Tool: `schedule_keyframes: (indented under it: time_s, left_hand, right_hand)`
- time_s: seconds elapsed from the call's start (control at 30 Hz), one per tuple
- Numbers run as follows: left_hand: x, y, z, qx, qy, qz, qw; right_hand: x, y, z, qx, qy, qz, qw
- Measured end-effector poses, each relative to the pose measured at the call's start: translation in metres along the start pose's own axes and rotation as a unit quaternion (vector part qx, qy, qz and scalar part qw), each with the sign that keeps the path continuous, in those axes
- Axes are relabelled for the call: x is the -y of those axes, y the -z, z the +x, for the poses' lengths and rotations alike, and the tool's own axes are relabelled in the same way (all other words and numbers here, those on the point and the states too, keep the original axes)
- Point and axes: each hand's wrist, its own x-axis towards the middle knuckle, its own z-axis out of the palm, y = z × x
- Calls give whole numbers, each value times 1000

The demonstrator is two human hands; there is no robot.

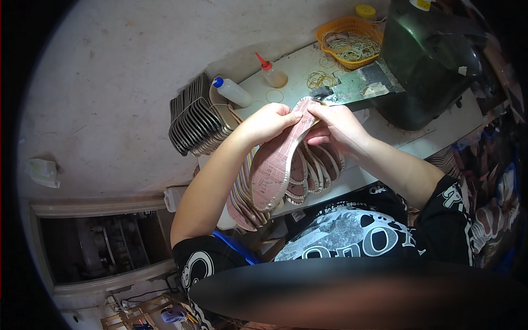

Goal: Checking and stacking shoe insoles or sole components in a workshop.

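Both hands are closed on the narrow far end of a pink shoe insole with a white stitched rim; its broad end hangs toward me. My left hand pinches the left side, thumb on top. My right hand grips the opposite edge, its thumb close to the other thumb and its lower fingers partly under the insole. Below lie more pink insoles with white edges, fanned out on the right. A stack with striped sides shows to the left, partly covered by the held insole.
Beyond my hands a dark green machine stretches a flat arm toward me. A banded stack of dark soles, a blue-capped bottle, a red-tipped bottle and an orange basket of elastic bands stand along the wall.
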Motion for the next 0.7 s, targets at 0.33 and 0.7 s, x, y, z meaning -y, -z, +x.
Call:
schedule_keyframes:
  time_s: [0.33,0.7]
  left_hand:
    - [-29,-19,-12,-7,72,-177,982]
    - [-22,-6,7,-47,68,-139,987]
  right_hand:
    - [-2,21,0,24,29,-80,996]
    - [5,69,-66,54,-3,-164,985]
